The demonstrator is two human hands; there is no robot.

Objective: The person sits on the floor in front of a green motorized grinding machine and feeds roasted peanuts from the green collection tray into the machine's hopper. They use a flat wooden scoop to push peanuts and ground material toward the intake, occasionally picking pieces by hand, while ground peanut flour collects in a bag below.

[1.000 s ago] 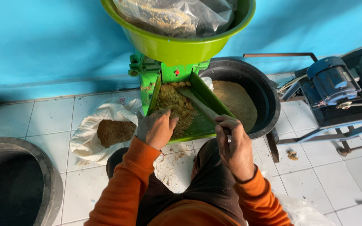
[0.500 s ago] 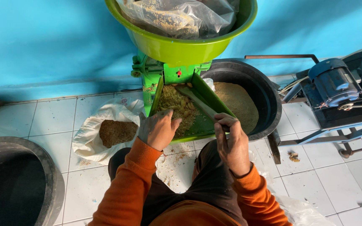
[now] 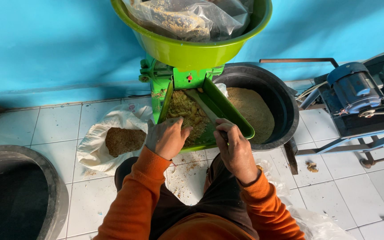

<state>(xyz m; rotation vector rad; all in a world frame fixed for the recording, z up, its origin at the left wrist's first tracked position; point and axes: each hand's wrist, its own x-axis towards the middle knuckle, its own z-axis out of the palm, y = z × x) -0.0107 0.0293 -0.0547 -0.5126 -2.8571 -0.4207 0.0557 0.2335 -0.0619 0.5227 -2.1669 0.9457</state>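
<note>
- Your right hand point(image 3: 236, 151) is closing its fingers around the near end of a stick point(image 3: 207, 111), which is lying inside the green tray point(image 3: 232, 116) with its long axis running from your hand up and away toward the green grinder point(image 3: 174, 78).
- Your left hand point(image 3: 167, 137) is resting palm down on the crumbly feed point(image 3: 185, 113) at the tray's near edge, fingers loosely curled and gripping nothing that I can make out.
- The tray itself is sloping down toward you, between the white sack point(image 3: 112, 133) and the black tub point(image 3: 267, 98).
- Compared with half a second earlier, both hands are staying in nearly the same places.
</note>
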